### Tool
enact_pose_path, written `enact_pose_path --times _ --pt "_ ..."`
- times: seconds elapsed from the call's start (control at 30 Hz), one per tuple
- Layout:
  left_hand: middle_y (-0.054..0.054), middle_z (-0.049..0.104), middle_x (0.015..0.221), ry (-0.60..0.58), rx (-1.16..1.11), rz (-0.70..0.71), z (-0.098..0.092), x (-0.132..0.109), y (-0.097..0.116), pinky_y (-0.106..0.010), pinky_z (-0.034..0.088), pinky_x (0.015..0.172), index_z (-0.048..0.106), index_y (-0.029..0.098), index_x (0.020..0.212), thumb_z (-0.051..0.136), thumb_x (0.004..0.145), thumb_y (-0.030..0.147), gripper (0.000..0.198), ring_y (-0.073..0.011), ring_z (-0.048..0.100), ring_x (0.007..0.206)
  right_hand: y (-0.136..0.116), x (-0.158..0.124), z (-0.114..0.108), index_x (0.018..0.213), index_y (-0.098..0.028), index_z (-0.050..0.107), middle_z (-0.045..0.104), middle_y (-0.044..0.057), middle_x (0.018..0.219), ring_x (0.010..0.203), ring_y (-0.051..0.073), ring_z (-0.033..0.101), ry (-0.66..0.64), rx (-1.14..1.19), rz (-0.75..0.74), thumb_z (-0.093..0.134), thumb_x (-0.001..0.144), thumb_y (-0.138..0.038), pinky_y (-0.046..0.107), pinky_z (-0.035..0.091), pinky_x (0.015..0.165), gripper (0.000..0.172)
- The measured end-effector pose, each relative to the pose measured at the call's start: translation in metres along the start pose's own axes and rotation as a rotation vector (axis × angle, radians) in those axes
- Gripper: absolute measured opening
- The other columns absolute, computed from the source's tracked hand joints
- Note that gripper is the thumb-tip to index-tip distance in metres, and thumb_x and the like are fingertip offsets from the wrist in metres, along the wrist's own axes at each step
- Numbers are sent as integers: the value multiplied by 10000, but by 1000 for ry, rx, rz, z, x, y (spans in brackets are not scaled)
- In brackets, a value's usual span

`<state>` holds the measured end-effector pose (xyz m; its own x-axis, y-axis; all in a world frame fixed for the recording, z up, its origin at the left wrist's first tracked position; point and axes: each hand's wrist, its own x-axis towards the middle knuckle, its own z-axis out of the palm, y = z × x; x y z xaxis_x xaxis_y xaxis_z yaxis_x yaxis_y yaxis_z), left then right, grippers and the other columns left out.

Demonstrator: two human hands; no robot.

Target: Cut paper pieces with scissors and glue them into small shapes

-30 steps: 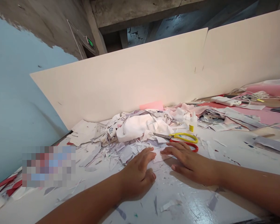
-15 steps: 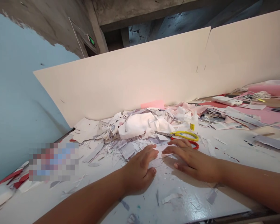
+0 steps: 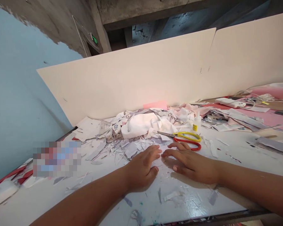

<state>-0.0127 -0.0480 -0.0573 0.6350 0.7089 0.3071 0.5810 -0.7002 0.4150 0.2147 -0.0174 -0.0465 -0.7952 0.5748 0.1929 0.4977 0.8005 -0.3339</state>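
View from a head-worn camera, looking down at a white table [image 3: 228,147] littered with paper trimmings. Both bare hands lie palm down near the middle of the table, towards its near edge.

The left hand [image 3: 141,171] and the right hand [image 3: 191,163] are flat, fingers stretched out and relaxed. Neither is curled around anything. Their fingertips meet over a small white slip of paper [image 3: 160,162], which lies flat on the table under them. Only a sliver of it shows between the two hands.

Over the last second the two sets of fingertips have drawn together, from slightly apart to almost touching. The slip, which showed more plainly before, is now mostly covered. It has not left the table. This looks like steady pressing and smoothing of the slip, not picking it up.

Just beyond the right hand's fingers lie scissors [image 3: 179,136] with one yellow loop and one red loop, blades pointing left. They are close to the hand but not touching it. Behind them a small glue bottle [image 3: 196,123] with a yellow label stands upright.

A heap of crumpled paper scraps [image 3: 143,125] runs along the far edge, against a tall pale board [image 3: 143,78] standing upright. Towards the far right corner are a pink sheet [image 3: 273,117] and a white power strip [image 3: 228,102] with cables
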Motion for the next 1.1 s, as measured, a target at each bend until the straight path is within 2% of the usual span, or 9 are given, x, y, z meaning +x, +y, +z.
enact_pose_path --times 0.13,0.23,0.4,0.57,0.73,0.8,0.93,1.1 --pt "-113 261 1362 -4 -5 -13 -1 0 1 -367 334 946 218 228 1265 403 769 136 537 -189 482 1084 2 1 2 1190 -212 387 440 99 1175 1129 261 293 47 6 -1 382 825 -374 436 262 914 399" --pt "-115 287 1349 1 -8 -19 -1 0 2 -372 328 949 225 229 1267 417 756 125 556 -202 468 1100 2 1 3 1166 -228 414 453 88 1160 1133 264 289 7 21 -10 373 829 -379 438 271 908 371" --pt "-111 310 1335 12 11 13 0 0 0 -363 336 944 238 233 1253 424 747 115 552 -194 486 1078 2 1 1 1155 -211 430 466 102 1144 1108 265 315 50 15 -11 390 819 -377 442 263 910 377" --pt "-101 312 1329 37 129 66 0 0 -1 -388 300 970 305 225 1193 407 745 97 477 -214 296 1223 2 0 -1 1121 -227 460 490 89 1115 1086 262 337 8 42 -22 388 819 -373 434 296 883 344" --pt "-112 318 1312 -27 14 59 0 1 0 -361 356 922 192 242 1241 354 772 77 523 -161 499 1061 4 -1 0 1108 -216 465 491 97 1081 1051 253 366 110 14 -32 381 826 -392 423 297 879 342" --pt "-117 357 1286 -17 -44 9 0 2 -1 -363 362 913 164 238 1247 348 782 86 524 -161 496 1068 4 0 0 1067 -222 489 505 92 1045 1025 253 381 111 1 -8 383 827 -392 424 308 858 313" --pt "-122 496 1153 15 -138 -177 0 3 -5 -409 369 889 178 218 1243 337 807 130 472 -195 472 1091 3 0 -1 1040 -230 498 520 82 1019 1002 249 390 60 6 8 383 829 -393 419 323 835 291" --pt "-108 426 1229 30 -161 -143 4 3 -10 -423 360 890 180 246 1234 350 798 124 484 -196 474 1086 6 0 2 1153 -220 419 470 93 1126 1076 253 338 130 6 26 402 818 -405 430 280 895 383"
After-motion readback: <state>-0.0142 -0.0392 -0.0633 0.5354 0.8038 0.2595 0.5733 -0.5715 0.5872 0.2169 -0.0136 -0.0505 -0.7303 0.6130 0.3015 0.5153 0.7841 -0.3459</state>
